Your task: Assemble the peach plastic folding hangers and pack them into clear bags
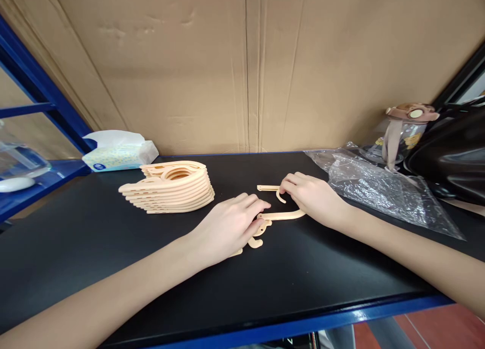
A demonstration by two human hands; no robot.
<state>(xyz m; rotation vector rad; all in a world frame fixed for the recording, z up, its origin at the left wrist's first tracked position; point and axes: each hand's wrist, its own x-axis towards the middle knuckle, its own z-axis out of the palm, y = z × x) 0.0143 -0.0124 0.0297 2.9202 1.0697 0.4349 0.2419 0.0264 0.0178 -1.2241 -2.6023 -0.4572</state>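
Beige plastic folding-hanger parts lie on the black tabletop [303, 283] under both hands. My left hand [231, 225] is closed on a hanger piece [261, 229], its thumb and index finger around the pivot end. A small hook [256, 243] sticks out below the thumb, and the rest is covered by the palm. My right hand [310, 195] has its fingertips closed on another hanger piece [268, 188] with a curved hook [281, 197]. A long hanger arm [284, 215] runs from my left fingertips to beneath my right hand. To the left stands a neat stack of folded hangers [178, 192].
A tissue pack [119, 154] sits at the back left, beside a blue metal frame [49, 106]. Crumpled clear plastic wrap [382, 192] spreads on the right. Behind it are a strapped drink bottle [409, 129] and a shiny black bag [450, 152]. Cardboard [189, 66] forms the back wall.
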